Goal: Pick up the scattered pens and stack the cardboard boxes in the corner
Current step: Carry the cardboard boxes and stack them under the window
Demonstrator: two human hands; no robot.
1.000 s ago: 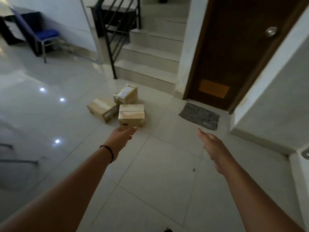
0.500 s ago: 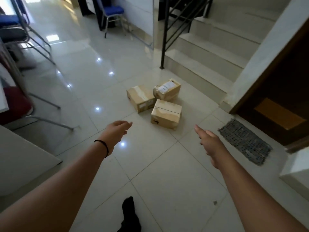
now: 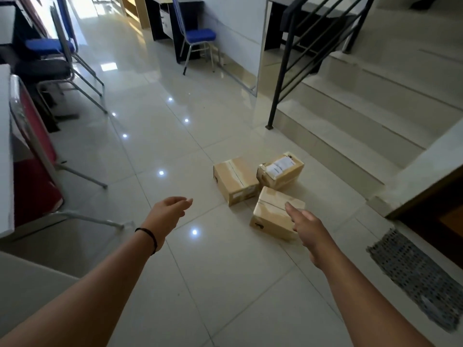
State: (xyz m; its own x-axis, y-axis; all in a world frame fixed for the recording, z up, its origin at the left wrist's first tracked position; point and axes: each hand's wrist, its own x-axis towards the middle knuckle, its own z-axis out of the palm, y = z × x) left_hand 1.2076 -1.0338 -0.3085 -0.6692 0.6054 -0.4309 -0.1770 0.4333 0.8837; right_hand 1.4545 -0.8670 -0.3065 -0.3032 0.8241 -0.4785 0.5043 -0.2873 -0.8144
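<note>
Three small taped cardboard boxes lie close together on the tiled floor by the foot of the stairs. The nearest box [image 3: 270,214] lies flat, the left box [image 3: 234,179] sits behind it, and the far box [image 3: 281,170] carries a white label. My right hand [image 3: 307,229] reaches out with relaxed fingers and overlaps the nearest box's right end in view; contact cannot be told. My left hand [image 3: 169,212], a black band on its wrist, hangs empty above the floor left of the boxes. No pens are in sight.
White stairs [image 3: 363,116] with a black railing [image 3: 288,78] rise behind the boxes. A grey doormat [image 3: 416,274] lies before a brown door at right. Blue chairs [image 3: 198,38] and a red chair [image 3: 35,156] with metal legs stand at left, beside a white table edge [image 3: 5,151].
The view has swung left, so the boxes now lie right of centre and nearer. My right hand now overlaps the nearest box; my left hand sits farther left of them.
</note>
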